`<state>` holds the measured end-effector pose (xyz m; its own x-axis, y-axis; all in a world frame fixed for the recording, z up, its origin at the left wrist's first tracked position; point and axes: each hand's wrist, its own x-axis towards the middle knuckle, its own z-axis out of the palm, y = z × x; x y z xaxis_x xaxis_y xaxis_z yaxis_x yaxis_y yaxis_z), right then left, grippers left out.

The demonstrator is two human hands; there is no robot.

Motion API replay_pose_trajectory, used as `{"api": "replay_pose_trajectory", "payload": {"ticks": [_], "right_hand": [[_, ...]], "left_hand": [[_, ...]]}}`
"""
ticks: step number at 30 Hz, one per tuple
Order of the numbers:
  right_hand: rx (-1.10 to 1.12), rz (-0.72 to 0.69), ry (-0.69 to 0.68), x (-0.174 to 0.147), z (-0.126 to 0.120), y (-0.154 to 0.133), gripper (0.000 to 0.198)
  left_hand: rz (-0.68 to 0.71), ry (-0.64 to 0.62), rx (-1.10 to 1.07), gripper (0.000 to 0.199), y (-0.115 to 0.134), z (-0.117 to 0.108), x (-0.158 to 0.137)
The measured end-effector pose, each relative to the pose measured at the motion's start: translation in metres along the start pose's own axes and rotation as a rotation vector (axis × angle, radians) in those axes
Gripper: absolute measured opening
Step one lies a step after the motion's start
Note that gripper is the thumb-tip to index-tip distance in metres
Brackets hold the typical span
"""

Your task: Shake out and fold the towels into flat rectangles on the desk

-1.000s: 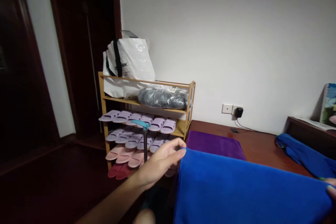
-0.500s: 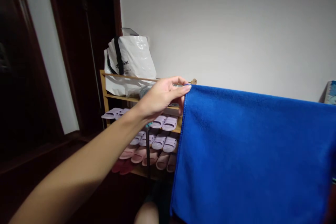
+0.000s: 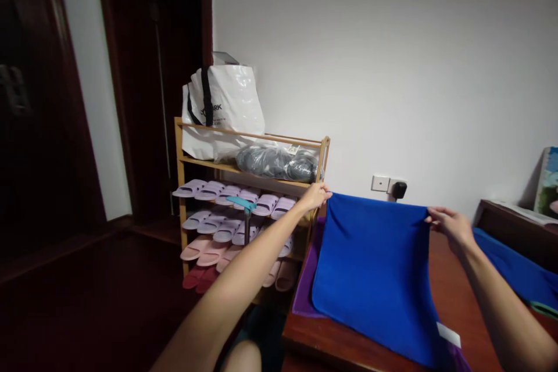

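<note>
A blue cloth (image 3: 375,267) is stretched between my two hands over a brown wooden table (image 3: 335,340). My left hand (image 3: 316,195) pinches its far left corner, and my right hand (image 3: 449,225) pinches the far right corner. The cloth's near part drapes down towards the table's front edge, where a white tag (image 3: 448,334) shows at its right. Under it lies a purple cloth (image 3: 305,285), visible along the left side and at the lower right; the rest of it is covered.
Beyond my left arm stands a wooden shoe rack (image 3: 179,151) with rows of slippers (image 3: 211,189), a white bag (image 3: 235,99) and a plastic-wrapped bundle (image 3: 279,163). Another blue cloth (image 3: 514,267) lies at the table's right. A wall socket (image 3: 381,183) holds a black plug (image 3: 399,189).
The blue cloth, held up close before, has moved down and away over the table. My right hand, the table and the purple cloth have come into view.
</note>
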<state>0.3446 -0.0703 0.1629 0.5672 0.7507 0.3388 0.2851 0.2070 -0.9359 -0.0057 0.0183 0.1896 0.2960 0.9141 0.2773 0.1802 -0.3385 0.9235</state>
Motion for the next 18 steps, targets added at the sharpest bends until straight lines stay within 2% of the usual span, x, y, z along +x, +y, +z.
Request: {"api": "replay_pose_trajectory", "payload": {"ticks": [4,7,9,14,18], "right_hand": [[0.151,0.079,-0.035,0.012,0.011,0.032,0.042],[0.186,0.098,-0.036,0.025,0.022,0.050,0.045],[0.177,0.099,-0.034,0.034,0.030,0.062,0.045],[0.019,0.102,-0.040,0.060,0.053,0.098,0.043],[-0.243,0.096,-0.140,0.071,0.073,0.137,0.045]], "left_hand": [[-0.104,0.052,-0.021,0.013,-0.016,0.016,0.018],[-0.195,0.082,-0.024,0.005,-0.028,0.028,0.033],[-0.241,0.106,-0.005,0.009,-0.039,0.036,0.045],[-0.317,0.113,0.124,0.027,-0.074,0.053,0.079],[-0.302,0.104,0.327,0.031,-0.109,0.073,0.088]]}}
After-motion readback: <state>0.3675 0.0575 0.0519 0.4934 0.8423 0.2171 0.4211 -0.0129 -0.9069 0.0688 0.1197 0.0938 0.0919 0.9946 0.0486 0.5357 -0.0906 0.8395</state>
